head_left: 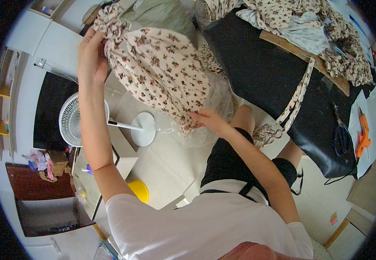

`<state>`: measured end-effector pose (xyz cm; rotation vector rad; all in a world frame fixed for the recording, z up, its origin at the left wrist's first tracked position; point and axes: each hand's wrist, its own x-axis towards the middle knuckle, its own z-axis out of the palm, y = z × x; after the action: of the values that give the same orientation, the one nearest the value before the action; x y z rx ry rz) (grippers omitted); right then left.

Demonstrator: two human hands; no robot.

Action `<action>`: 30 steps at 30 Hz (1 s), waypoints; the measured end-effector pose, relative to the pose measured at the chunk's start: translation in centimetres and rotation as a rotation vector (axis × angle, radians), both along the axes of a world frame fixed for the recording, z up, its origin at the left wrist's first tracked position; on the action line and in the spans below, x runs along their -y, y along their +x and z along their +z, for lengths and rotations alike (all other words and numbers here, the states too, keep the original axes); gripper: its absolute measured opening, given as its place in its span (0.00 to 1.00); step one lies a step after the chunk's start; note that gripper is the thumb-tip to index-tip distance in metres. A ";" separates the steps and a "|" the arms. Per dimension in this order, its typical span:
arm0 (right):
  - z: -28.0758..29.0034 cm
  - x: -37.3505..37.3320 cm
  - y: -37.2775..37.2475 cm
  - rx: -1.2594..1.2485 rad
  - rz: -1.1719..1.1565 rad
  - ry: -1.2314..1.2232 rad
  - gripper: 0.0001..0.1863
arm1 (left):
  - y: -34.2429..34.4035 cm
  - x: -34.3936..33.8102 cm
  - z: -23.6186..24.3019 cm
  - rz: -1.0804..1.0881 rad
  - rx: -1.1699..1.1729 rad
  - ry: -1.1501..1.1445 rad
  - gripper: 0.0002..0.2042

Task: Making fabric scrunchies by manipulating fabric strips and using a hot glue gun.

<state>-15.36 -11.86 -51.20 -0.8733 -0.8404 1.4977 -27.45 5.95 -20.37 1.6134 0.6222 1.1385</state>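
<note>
A cream cloth with small dark flowers [162, 65] stretches between my hands over the floor, its pleats fanning out and narrowing at both ends. Up at the far left, my left hand [93, 54] is closed round its upper end, just below a ruffled, gathered bunch [111, 21]. My right hand [210, 121] pinches the lower end, in front of my knees. Clear plastic [220, 97] hangs behind the cloth on its right side. The fingertips of my left hand are partly hidden by the fabric.
A black-topped table [257, 65] on the right bears a wooden strip [304, 60], a floral strap [299, 93], scissors [340, 134], an orange glue gun [363, 134] and heaped ruffled fabric [348, 60]. On the left stand a white fan [73, 119] and something yellow [139, 190].
</note>
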 end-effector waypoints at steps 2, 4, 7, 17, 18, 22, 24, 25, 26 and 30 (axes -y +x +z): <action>-2.2 0.4 0.1 -0.073 0.061 -0.034 0.20 | -0.7 0.0 -2.0 0.001 -0.099 -0.008 0.16; -6.2 1.2 -0.4 0.110 0.123 -0.028 0.20 | -3.3 -1.0 -4.8 -0.089 -0.235 -0.072 0.17; -7.3 5.2 0.1 0.674 0.140 0.011 0.18 | -7.9 -2.2 -10.2 -0.289 -0.622 -0.056 0.18; -7.1 21.8 8.2 0.274 -0.269 -0.541 0.17 | 3.6 -6.5 -49.1 -0.228 -0.722 -0.804 0.30; -6.3 21.3 7.7 0.259 -0.228 -0.563 0.17 | 1.3 -10.3 -55.3 -0.170 -0.721 -0.781 0.30; -5.0 23.8 8.2 0.313 -0.252 -0.516 0.16 | 5.5 -17.6 -65.7 0.182 -0.118 -1.063 0.28; -5.3 27.1 8.8 0.428 -0.378 -0.584 0.16 | 9.3 -11.2 -71.0 -0.020 -0.284 -1.003 0.28; -5.9 27.5 8.6 0.302 -0.411 -0.643 0.16 | 7.3 -11.4 -71.4 -0.060 -0.335 -0.921 0.28; -5.6 28.5 8.6 0.306 -0.510 -0.676 0.16 | 9.3 -11.1 -71.6 -0.152 -0.400 -0.848 0.28; -0.6 29.2 8.8 0.402 -0.369 -0.634 0.18 | 10.6 -14.9 -67.7 -0.243 -0.546 -0.482 0.27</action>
<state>-6.52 -41.02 -51.76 -1.7411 -0.4340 1.2817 -16.81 20.89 -88.06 1.5138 0.9372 0.3188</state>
